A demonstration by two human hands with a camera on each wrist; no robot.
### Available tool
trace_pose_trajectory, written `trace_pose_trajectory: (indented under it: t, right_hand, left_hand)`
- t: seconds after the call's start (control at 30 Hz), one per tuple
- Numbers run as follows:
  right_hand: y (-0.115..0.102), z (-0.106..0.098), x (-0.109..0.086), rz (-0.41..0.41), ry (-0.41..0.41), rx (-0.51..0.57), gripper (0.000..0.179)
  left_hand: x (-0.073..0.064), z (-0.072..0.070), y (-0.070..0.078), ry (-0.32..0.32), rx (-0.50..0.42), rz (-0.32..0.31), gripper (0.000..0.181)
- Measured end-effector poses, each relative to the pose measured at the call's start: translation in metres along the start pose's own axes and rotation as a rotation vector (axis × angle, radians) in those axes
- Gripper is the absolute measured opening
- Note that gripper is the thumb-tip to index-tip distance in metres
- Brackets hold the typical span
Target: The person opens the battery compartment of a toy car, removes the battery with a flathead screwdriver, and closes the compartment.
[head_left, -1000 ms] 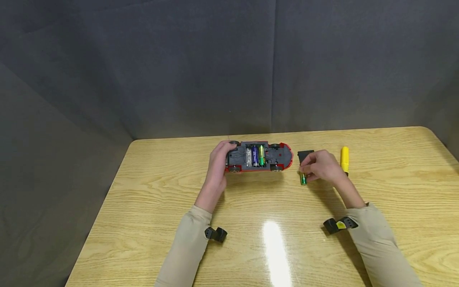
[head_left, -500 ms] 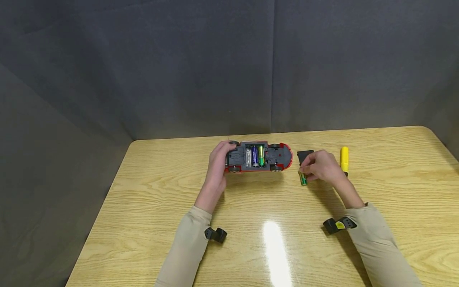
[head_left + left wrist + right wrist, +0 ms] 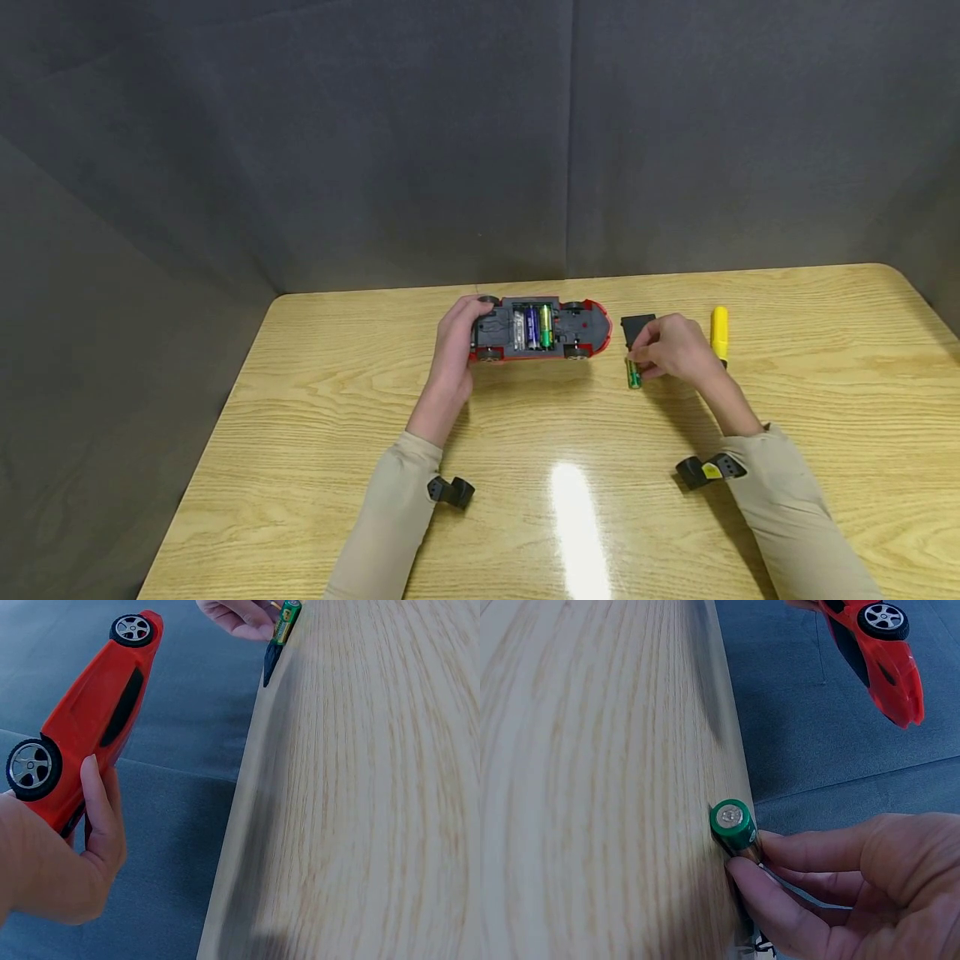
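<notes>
My left hand (image 3: 453, 340) grips one end of a red toy car (image 3: 94, 720), held upside down above the table. In its dark underside the battery compartment stands open, with a silver, a blue and a green-gold battery (image 3: 546, 326) side by side. To the right, my right hand (image 3: 672, 347) pinches a green-gold battery (image 3: 735, 825) between thumb and fingers, low over the table; its flat end shows in the right wrist view. A black battery cover (image 3: 637, 325) lies just beyond these fingers, partly hidden by them.
A yellow-handled tool (image 3: 720, 333) lies to the right of my right hand, its dark end partly covered by the hand. The wooden table (image 3: 360, 383) ends at a dark cloth backdrop (image 3: 420, 167). Each sleeve carries a small black wrist camera (image 3: 452, 492).
Almost nothing differs. The toy car and both hands stay in place, and the battery in my right hand has barely shifted.
</notes>
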State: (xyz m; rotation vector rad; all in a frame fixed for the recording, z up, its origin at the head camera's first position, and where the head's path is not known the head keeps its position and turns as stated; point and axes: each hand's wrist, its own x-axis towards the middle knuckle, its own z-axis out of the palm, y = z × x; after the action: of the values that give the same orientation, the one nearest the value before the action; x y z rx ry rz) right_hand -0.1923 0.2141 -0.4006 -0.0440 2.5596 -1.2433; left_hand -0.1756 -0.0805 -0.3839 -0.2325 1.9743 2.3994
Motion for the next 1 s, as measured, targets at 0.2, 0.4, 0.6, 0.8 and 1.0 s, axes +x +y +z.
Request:
trace_pose_trajectory:
  t: [0.2,0.4,0.6,0.8,1.0]
  right_hand:
    - [0.000,0.000,0.000,-0.009,0.004,-0.022,0.009]
    - [0.000,-0.001,-0.001,-0.035,0.026,-0.059,0.010]
    - [-0.008,-0.008,-0.010,-0.144,0.196,-0.081,0.013]
    - [-0.025,-0.016,-0.025,-0.297,0.419,-0.066,0.016]
    - [-0.048,-0.016,-0.032,-0.403,0.515,-0.031,0.020]
  left_hand:
    - [0.000,0.000,0.000,0.003,-0.004,-0.011,0.014]
    - [0.001,-0.001,-0.001,0.006,-0.007,-0.015,0.015]
    - [0.001,0.000,-0.001,0.010,0.002,-0.004,0.013]
    - [0.000,0.002,-0.001,-0.002,0.017,-0.006,0.014]
    - [0.000,0.003,-0.001,0.004,0.015,-0.003,0.015]
